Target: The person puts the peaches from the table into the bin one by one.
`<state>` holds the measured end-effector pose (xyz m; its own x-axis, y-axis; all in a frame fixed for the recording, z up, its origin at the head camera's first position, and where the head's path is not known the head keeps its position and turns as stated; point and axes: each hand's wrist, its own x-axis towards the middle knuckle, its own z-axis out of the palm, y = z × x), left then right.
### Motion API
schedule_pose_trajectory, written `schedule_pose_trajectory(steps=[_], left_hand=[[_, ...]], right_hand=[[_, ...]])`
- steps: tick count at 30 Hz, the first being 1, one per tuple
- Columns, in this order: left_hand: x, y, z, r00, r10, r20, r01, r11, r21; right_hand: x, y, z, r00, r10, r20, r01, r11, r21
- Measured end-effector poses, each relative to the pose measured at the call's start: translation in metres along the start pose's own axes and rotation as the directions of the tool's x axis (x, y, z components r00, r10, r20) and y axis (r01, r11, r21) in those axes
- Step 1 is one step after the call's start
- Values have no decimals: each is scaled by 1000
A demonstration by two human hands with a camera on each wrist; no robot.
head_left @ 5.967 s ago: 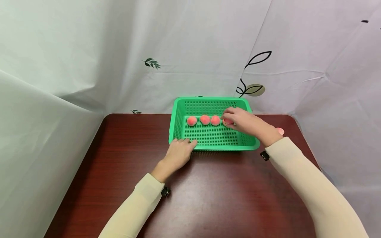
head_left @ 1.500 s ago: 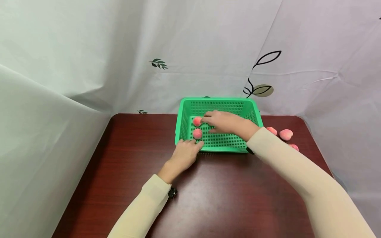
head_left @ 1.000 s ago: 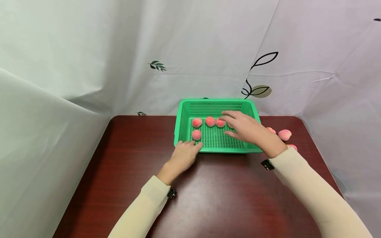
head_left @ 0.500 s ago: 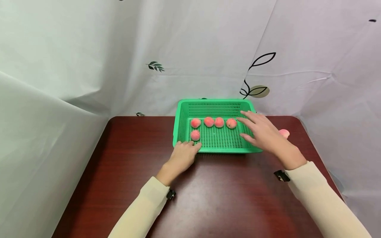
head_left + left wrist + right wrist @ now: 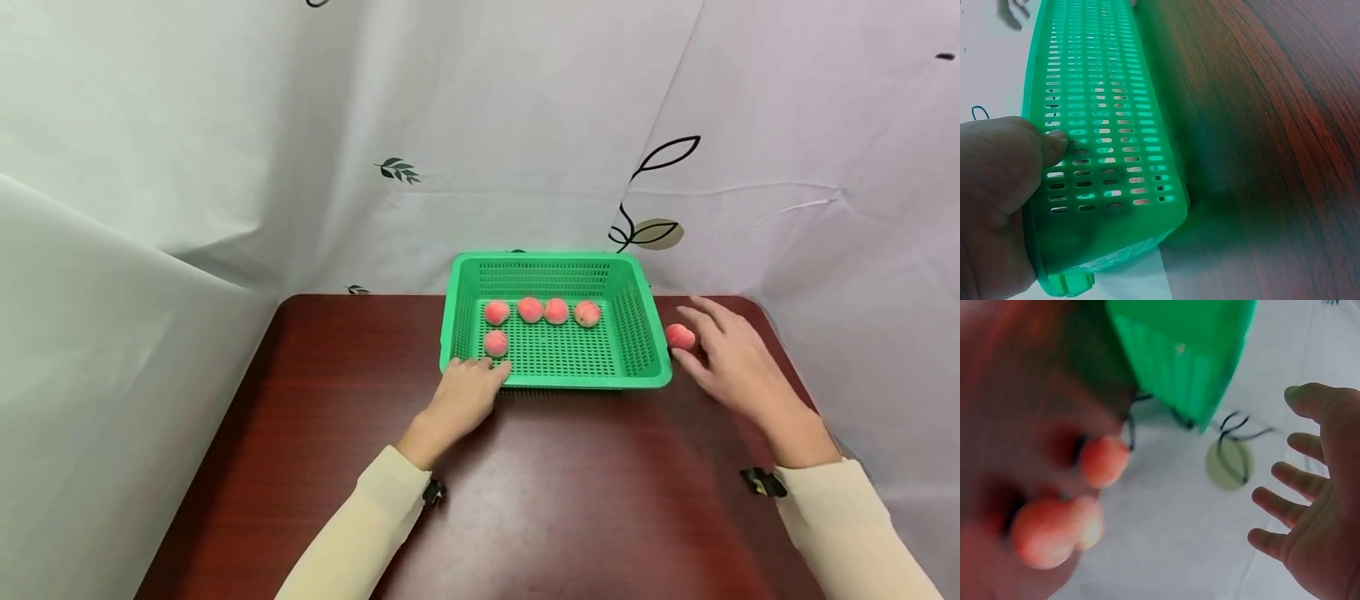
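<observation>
In the head view a green plastic basket (image 5: pixel 555 382) stands at the back of the table. Several peaches lie in it: a row along the back, including a peach (image 5: pixel 587 313) at the row's right end, and one peach (image 5: pixel 496 343) in front at the left. My left hand (image 5: pixel 461 396) grips the basket's near rim, its thumb (image 5: pixel 1054 149) on the outer wall in the left wrist view. My right hand (image 5: pixel 735 362), fingers spread and holding nothing, hovers by a peach (image 5: pixel 680 337) right of the basket. Two more peaches (image 5: pixel 1044 534) show in the right wrist view, hidden in the head view.
The dark red wooden table (image 5: pixel 570 483) reaches toward me in front of the basket. White cloth (image 5: pixel 525 125) with leaf prints hangs close behind the table and along both sides. The basket's right wall (image 5: pixel 637 333) stands between its contents and the outside peaches.
A peach now lies at the basket's front left, unlike six seconds ago. My right hand has withdrawn from inside the basket and moved right to the outside peaches. The left hand keeps its grip.
</observation>
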<state>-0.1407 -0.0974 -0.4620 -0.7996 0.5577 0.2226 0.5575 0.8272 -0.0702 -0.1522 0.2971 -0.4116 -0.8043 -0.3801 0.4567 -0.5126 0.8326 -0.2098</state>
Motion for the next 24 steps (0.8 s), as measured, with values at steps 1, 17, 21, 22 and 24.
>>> schedule_pose_trajectory(steps=[1, 17, 21, 22, 24], left_hand=[[0, 0, 1, 1000, 1, 3, -1, 1000, 3], [0, 0, -1, 1000, 8, 3, -9, 1000, 6], [0, 0, 0, 1000, 5, 17, -5, 1000, 6], [1, 0, 0, 1000, 3, 22, -3, 1000, 6], [1, 0, 0, 1000, 0, 30, 0, 1000, 8]], right_hand=[[-6, 4, 0, 1000, 20, -2, -20, 1000, 1], [-57, 47, 5, 965, 208, 158, -199, 977, -71], [-62, 54, 9, 947, 232, 222, -220, 972, -78], [-63, 55, 10, 943, 234, 236, -222, 972, -77], [-64, 59, 12, 937, 234, 261, -221, 972, -76]])
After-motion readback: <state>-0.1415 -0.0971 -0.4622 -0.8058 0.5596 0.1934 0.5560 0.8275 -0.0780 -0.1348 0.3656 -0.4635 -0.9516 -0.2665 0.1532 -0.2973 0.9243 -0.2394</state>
